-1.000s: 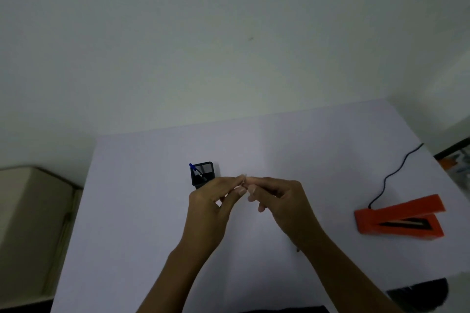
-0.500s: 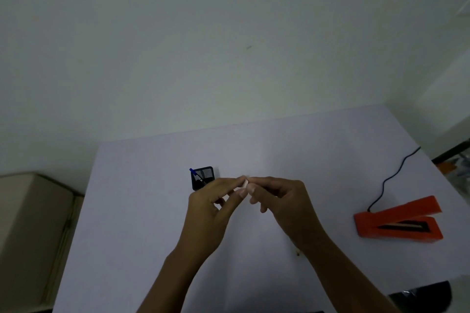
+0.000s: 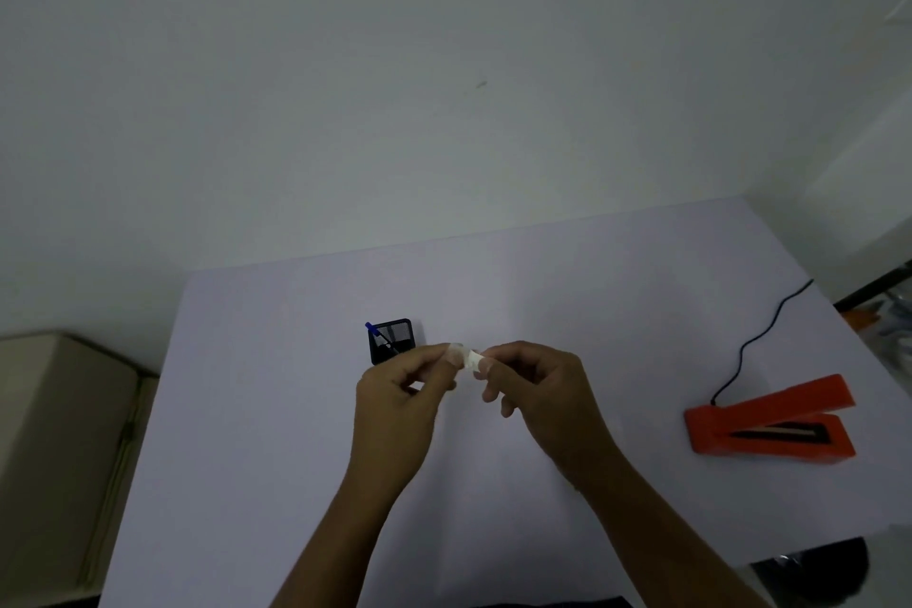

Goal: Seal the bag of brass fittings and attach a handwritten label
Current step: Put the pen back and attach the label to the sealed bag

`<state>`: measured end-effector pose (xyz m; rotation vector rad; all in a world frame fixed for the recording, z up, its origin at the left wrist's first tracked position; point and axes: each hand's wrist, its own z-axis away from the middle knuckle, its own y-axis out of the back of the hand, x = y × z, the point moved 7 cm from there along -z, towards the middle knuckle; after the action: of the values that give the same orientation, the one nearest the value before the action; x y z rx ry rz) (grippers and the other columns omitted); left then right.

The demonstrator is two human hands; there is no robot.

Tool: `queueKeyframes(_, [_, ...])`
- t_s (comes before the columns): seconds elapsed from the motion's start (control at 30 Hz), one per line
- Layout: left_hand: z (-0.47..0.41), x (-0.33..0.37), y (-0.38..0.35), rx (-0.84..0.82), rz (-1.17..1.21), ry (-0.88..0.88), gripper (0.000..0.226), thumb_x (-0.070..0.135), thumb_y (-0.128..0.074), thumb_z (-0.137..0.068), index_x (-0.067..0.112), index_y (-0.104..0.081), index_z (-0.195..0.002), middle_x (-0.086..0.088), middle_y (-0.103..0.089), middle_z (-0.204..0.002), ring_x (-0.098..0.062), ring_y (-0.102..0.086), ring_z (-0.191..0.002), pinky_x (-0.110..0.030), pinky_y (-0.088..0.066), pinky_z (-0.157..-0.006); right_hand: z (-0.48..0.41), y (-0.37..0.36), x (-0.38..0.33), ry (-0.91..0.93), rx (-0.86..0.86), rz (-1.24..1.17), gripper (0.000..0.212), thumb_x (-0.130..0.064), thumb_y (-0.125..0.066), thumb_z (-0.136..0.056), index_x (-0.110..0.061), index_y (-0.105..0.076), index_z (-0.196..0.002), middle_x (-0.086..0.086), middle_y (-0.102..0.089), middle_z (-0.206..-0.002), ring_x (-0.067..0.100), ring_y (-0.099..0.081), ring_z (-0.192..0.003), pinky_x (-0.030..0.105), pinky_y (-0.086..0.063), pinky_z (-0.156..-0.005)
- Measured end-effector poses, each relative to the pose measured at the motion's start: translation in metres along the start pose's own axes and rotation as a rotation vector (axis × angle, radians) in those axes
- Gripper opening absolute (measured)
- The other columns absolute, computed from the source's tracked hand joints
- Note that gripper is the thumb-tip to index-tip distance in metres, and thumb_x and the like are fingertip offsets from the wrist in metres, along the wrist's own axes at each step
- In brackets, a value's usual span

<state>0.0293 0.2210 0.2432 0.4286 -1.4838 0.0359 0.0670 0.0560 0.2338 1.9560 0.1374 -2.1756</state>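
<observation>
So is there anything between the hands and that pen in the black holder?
Nothing visible. The pen stands in the pen holder just beyond the left hand; both hands already pinch a small white piece.

Two bare arms come up from the bottom edge. No sleeves show on them. The left hand (image 3: 395, 402) and the right hand (image 3: 545, 393) wear no gloves. No rings, watch or bands show on the fingers or wrists. The nails are short and plain. Both forearms look slim.
</observation>
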Motion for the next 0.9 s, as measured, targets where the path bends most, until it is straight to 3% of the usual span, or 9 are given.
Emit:
queueKeyframes(0.13, [-0.002,-0.04,0.008,0.041,0.078,0.187,0.016,0.019,-0.062,-0.093,0.02,-0.075,-0.101,0.004,-0.075,-0.082,-0.01,-0.068,-0.072,-0.021,-0.053,-0.055,-0.003,0.001,0.072,-0.273,0.06,-0.171,0.011,-0.006,-0.064,-0.091,-0.006,-0.075,-0.087,0.011,-0.074,-0.079,0.021,-0.063,-0.063,0.028,-0.048,-0.049])
queueKeyframes(0.4, [0.026,-0.123,0.0,-0.025,-0.031,0.424,0.014,0.024,-0.063,-0.093,0.02,-0.077,-0.091,0.003,-0.075,-0.081,-0.013,-0.067,-0.071,-0.022,-0.05,-0.055,0.033,-0.017,0.259,-0.898,0.012,-0.096,0.013,-0.01,-0.069,-0.087,0.001,-0.073,-0.093,0.014,-0.07,-0.08,0.016,-0.049,-0.052,0.026,-0.035,-0.048])
queueKeyframes(0.67, [0.05,-0.148,-0.017,-0.096,-0.121,0.421,0.011,0.028,-0.07,-0.088,0.022,-0.079,-0.088,0.003,-0.074,-0.073,-0.012,-0.066,-0.066,-0.019,-0.049,-0.055,0.044,-0.012,0.302,-0.901,-0.086,0.206,0.016,-0.006,-0.065,-0.082,0.007,-0.073,-0.082,0.017,-0.063,-0.068,0.02,-0.05,-0.048,0.023,-0.034,-0.043])
queueKeyframes(0.77, [0.05,-0.147,-0.021,-0.093,-0.147,0.389,0.012,0.031,-0.071,-0.087,0.021,-0.079,-0.087,0.006,-0.074,-0.074,-0.01,-0.067,-0.066,-0.016,-0.05,-0.059,0.04,-0.003,0.284,-0.775,-0.074,0.295,0.015,-0.005,-0.06,-0.084,-0.004,-0.067,-0.07,0.011,-0.054,-0.06,0.02,-0.048,-0.051,0.025,-0.037,-0.048])
queueKeyframes(0.9, [0.044,-0.138,-0.031,-0.038,-0.262,0.258,0.011,0.026,-0.071,-0.087,0.018,-0.078,-0.09,0.011,-0.074,-0.08,0.0,-0.064,-0.072,-0.006,-0.046,-0.062,0.041,0.005,0.231,-0.633,0.033,0.056,0.015,-0.011,-0.063,-0.091,-0.008,-0.076,-0.085,0.011,-0.072,-0.074,0.018,-0.053,-0.057,0.025,-0.04,-0.048])
